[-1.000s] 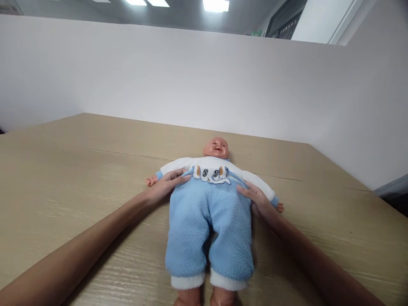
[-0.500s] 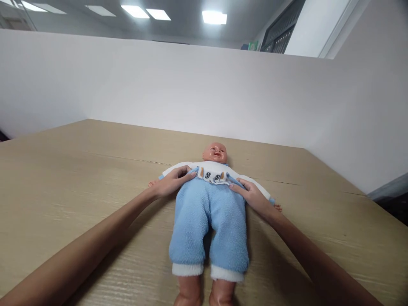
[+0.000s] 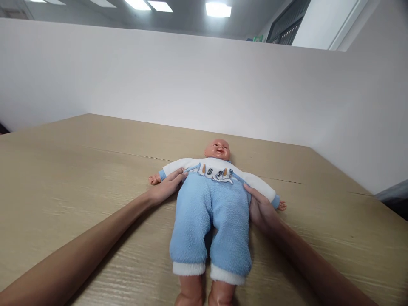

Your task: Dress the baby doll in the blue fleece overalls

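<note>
A baby doll (image 3: pixel 217 149) lies on its back, head away from me and legs toward me. It wears a white top (image 3: pixel 263 187) with blue cuffs and fuzzy light-blue overalls (image 3: pixel 194 212) with white leg hems. An animal-face patch (image 3: pixel 215 173) sits on the bib, with a thin blue strap (image 3: pixel 238 176) running from each side of it. At the waist on the left, my left hand (image 3: pixel 167 185) pinches the overalls' edge, its fingertips partly hidden. My right hand (image 3: pixel 263 206) grips the opposite side, thumb on top and the other fingers mostly hidden beneath.
The doll rests on a wide wooden table (image 3: pixel 95 170) with seam lines across it. A white partition wall (image 3: pixel 178 80) rises behind the table and continues on the right. Something dark and grey (image 3: pixel 393 195) stands beyond the right edge.
Both hands have moved outward from the bib to the sides of the overalls. The straps now show more, and the doll's left-side hand is uncovered. The view has tilted slightly down.
</note>
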Demonstrator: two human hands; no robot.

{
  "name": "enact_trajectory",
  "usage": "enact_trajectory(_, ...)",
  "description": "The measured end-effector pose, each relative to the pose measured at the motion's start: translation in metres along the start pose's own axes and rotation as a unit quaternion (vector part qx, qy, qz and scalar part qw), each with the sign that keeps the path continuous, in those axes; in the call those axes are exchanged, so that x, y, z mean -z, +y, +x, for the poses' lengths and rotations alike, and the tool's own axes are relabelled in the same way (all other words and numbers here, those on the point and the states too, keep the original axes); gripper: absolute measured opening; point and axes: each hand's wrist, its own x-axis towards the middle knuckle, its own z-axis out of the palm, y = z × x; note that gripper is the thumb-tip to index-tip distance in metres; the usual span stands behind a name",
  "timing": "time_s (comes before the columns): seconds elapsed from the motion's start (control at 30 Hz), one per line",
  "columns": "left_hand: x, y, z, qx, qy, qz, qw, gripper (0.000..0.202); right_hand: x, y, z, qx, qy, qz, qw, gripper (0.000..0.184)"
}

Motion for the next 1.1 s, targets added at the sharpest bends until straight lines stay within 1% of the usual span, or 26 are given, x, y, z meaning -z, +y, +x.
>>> enact_trajectory(0.07,-0.002,0.001,0.001,-0.007,-0.013,-0.003,1.0,0.041,0.008,-0.003,0.001,-0.016,-0.034,-0.063,0.997,0.032)
enact_trajectory(0.1,-0.001,0.002,0.001,-0.015,-0.022,0.007,1.0,0.041,0.013,-0.005,0.002,-0.011,-0.058,-0.122,0.991,0.031)
enact_trajectory(0.13,0.0,0.003,0.001,-0.027,-0.032,0.025,0.999,0.041,0.019,-0.008,0.003,0.005,-0.081,-0.198,0.977,0.03)
enact_trajectory(0.17,0.002,0.003,0.001,-0.04,-0.044,0.045,0.997,0.041,0.025,-0.011,0.004,0.031,-0.1,-0.282,0.954,0.03)
enact_trajectory(0.2,0.003,0.004,0.0,-0.053,-0.056,0.062,0.995,0.04,0.03,-0.014,0.005,0.065,-0.115,-0.362,0.923,0.032)
enact_trajectory(0.23,0.005,0.004,0.0,-0.064,-0.067,0.076,0.993,0.04,0.034,-0.017,0.006,0.097,-0.124,-0.427,0.89,0.034)
enact_trajectory(0.27,0.006,0.005,-0.001,-0.072,-0.075,0.086,0.991,0.039,0.037,-0.019,0.006,0.125,-0.131,-0.47,0.864,0.037)
enact_trajectory(0.3,0.007,0.006,-0.002,-0.076,-0.083,0.092,0.989,0.039,0.039,-0.02,0.007,0.144,-0.136,-0.493,0.847,0.039)
enact_trajectory(0.33,0.008,0.007,-0.003,-0.076,-0.087,0.096,0.989,0.039,0.04,-0.02,0.007,0.152,-0.14,-0.498,0.842,0.039)
enact_trajectory(0.37,0.008,0.007,-0.004,-0.072,-0.088,0.097,0.989,0.04,0.039,-0.019,0.007,0.151,-0.137,-0.487,0.85,0.038)
enact_trajectory(0.4,0.007,0.008,-0.005,-0.065,-0.085,0.095,0.99,0.04,0.037,-0.017,0.006,0.137,-0.132,-0.463,0.866,0.036)
enact_trajectory(0.43,0.006,0.008,-0.006,-0.055,-0.079,0.089,0.991,0.041,0.034,-0.014,0.005,0.113,-0.119,-0.423,0.891,0.033)
enact_trajectory(0.5,0.002,0.006,-0.007,-0.033,-0.05,0.065,0.996,0.042,0.026,-0.007,0.002,0.052,-0.08,-0.298,0.95,0.033)
enact_trajectory(0.53,-0.002,0.004,-0.007,-0.023,-0.028,0.046,0.998,0.042,0.022,-0.004,0.0,0.023,-0.059,-0.227,0.972,0.036)
enact_trajectory(0.57,-0.006,0.002,-0.006,-0.012,-0.005,0.019,1.0,0.042,0.018,0.0,-0.001,0.0,-0.043,-0.166,0.985,0.04)
enact_trajectory(0.6,-0.011,0.0,-0.005,-0.003,0.015,-0.017,1.0,0.043,0.014,0.003,-0.002,-0.014,-0.03,-0.121,0.992,0.044)
enact_trajectory(0.67,-0.022,-0.005,-0.004,0.011,0.042,-0.112,0.993,0.044,0.009,0.007,-0.003,-0.024,-0.018,-0.089,0.996,0.05)
enact_trajectory(0.73,-0.033,-0.009,-0.002,0.016,0.053,-0.198,0.979,0.045,0.008,0.008,-0.003,-0.024,-0.012,-0.097,0.995,0.055)
enact_trajectory(0.77,-0.037,-0.009,-0.002,0.02,0.054,-0.226,0.973,0.045,0.009,0.008,-0.002,-0.022,-0.012,-0.103,0.994,0.056)
enact_trajectory(0.83,-0.041,-0.008,-0.001,0.028,0.049,-0.249,0.967,0.044,0.011,0.008,0.002,-0.01,-0.019,-0.116,0.993,0.057)
enact_trajectory(0.9,-0.039,-0.005,0.001,0.025,0.023,-0.25,0.968,0.041,0.012,0.008,0.005,0.015,-0.025,-0.128,0.991,0.055)
enact_trajectory(0.97,-0.033,-0.003,0.004,0.003,0.001,-0.234,0.972,0.04,0.013,0.008,0.009,0.043,-0.023,-0.14,0.989,0.053)
enact_trajectory(1.03,-0.022,-0.002,0.007,-0.018,-0.001,-0.179,0.984,0.039,0.013,0.007,0.011,0.064,-0.017,-0.175,0.982,0.049)
enact_trajectory(1.1,-0.009,-0.001,0.009,-0.022,0.01,-0.094,0.995,0.038,0.016,0.002,0.011,0.073,-0.017,-0.223,0.972,0.044)
